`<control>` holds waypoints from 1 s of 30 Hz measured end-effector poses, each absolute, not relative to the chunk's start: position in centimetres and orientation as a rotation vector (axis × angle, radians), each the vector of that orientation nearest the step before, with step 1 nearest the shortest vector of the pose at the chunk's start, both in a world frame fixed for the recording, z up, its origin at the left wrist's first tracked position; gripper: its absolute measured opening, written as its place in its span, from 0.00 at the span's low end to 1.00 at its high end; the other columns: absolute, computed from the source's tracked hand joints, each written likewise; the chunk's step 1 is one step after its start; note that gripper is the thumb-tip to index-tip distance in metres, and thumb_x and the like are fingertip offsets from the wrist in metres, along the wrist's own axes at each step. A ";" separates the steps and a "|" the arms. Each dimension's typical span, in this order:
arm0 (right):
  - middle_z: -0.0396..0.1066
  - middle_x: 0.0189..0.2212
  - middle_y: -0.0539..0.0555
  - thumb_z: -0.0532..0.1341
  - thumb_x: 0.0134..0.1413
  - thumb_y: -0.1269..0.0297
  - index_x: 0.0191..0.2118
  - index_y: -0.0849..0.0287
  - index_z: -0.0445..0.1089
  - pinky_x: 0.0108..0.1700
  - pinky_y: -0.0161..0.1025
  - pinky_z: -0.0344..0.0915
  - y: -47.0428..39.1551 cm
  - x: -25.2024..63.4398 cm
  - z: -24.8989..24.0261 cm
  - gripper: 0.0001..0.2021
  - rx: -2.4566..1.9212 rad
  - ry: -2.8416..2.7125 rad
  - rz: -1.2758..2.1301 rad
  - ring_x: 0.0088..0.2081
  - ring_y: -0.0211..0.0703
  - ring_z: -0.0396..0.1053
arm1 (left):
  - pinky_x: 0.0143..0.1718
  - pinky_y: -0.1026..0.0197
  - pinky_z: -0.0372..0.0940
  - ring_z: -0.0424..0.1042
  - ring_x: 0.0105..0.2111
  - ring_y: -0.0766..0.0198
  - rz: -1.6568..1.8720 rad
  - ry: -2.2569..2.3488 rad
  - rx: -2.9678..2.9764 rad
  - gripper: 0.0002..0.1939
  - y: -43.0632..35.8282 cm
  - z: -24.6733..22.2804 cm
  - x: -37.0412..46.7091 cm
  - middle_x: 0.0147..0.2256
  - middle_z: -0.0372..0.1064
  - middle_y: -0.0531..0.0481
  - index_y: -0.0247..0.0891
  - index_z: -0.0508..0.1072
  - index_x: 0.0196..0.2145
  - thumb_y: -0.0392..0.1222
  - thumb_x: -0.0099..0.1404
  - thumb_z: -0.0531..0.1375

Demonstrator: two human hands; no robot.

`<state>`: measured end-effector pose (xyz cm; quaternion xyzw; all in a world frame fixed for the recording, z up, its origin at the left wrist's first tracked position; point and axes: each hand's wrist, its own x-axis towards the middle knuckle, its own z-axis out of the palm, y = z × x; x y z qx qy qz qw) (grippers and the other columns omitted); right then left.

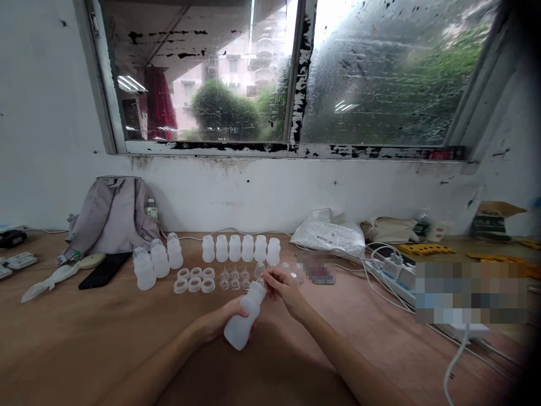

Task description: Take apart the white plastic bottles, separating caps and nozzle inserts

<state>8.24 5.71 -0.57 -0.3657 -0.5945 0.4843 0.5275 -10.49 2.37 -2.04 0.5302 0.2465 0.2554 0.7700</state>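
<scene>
A frosted white baby bottle is tilted in front of me, its top leaning up to the right. My left hand is wrapped around its body. At the bottle's mouth, the fingers of my right hand pinch a clear bottle nipple, partly hidden by the fingertips. Beyond the hands lie two rows of clear nipples and, left of them, two rows of white collar rings. Clear dome caps sit just behind my right hand.
Several open bottles line the back; three topped bottles stand at left. A black phone lies near a grey backpack. A silvery bag rests by the wall. White cables and a power strip stretch along the right.
</scene>
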 end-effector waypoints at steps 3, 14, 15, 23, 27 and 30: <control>0.57 0.15 0.44 0.60 0.42 0.51 0.30 0.60 0.66 0.16 0.31 0.52 5.9 8.7 -0.3 0.16 -0.869 -1.359 1.116 0.16 0.32 0.54 | 0.30 0.60 0.62 0.69 0.29 0.62 0.569 0.554 1.202 0.22 2.8 -1.1 -11.0 0.33 0.68 0.48 0.36 0.61 0.43 0.41 0.50 0.58; 0.60 0.17 0.47 0.56 0.48 0.56 0.28 0.60 0.66 0.19 0.31 0.53 6.2 8.7 -1.6 0.11 -0.968 -1.659 0.821 0.18 0.33 0.57 | 0.37 0.58 0.63 0.69 0.37 0.57 1.492 1.583 1.650 0.29 12.2 1.0 -20.3 0.39 0.69 0.44 0.33 0.62 0.45 0.46 0.46 0.63; 0.62 0.19 0.48 0.56 0.48 0.59 0.27 0.60 0.66 0.21 0.32 0.54 5.9 8.4 -1.7 0.10 -0.972 -1.749 0.741 0.20 0.34 0.58 | 0.36 0.58 0.63 0.69 0.36 0.56 1.462 1.723 1.685 0.29 12.9 0.6 -20.8 0.39 0.69 0.43 0.33 0.61 0.44 0.46 0.46 0.63; 0.64 0.24 0.50 0.54 0.49 0.68 0.29 0.59 0.65 0.27 0.32 0.55 3.9 6.7 -2.5 0.05 -1.011 -2.178 0.396 0.26 0.35 0.60 | 0.38 0.56 0.60 0.66 0.43 0.49 1.149 2.204 1.840 0.23 16.7 -1.1 -21.1 0.42 0.65 0.36 0.32 0.58 0.42 0.42 0.51 0.60; 0.64 0.26 0.49 0.57 0.47 0.62 0.35 0.58 0.63 0.29 0.31 0.55 3.5 6.8 -2.8 0.08 -1.140 -2.267 0.348 0.27 0.36 0.60 | 0.38 0.55 0.59 0.65 0.44 0.47 1.098 2.226 1.820 0.24 18.1 -1.5 -21.1 0.43 0.65 0.33 0.30 0.58 0.41 0.41 0.49 0.61; 0.65 0.27 0.49 0.58 0.46 0.58 0.37 0.57 0.62 0.29 0.32 0.54 3.4 6.8 -3.1 0.11 -1.216 -2.308 0.331 0.28 0.37 0.61 | 0.40 0.54 0.59 0.65 0.45 0.47 1.108 2.214 1.813 0.24 18.5 -1.7 -21.1 0.43 0.65 0.32 0.29 0.58 0.42 0.41 0.50 0.61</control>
